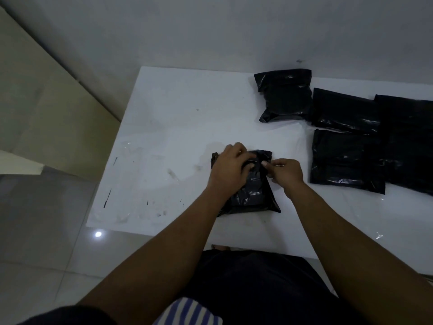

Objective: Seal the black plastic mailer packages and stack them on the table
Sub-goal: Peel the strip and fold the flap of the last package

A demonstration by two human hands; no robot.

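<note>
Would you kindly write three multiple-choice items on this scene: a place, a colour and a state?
1. Where do the other packages lie? A) on the floor B) on the right part of the table C) on a shelf
2. What colour is the table? A) white B) red C) green
3. What do the left hand and right hand do? A) hang idle B) both grip the near package C) lift a box
Answers: 1 B: they lie to the right of the near package. 2 A: its top shows white. 3 B: both hands hold its upper end.
</note>
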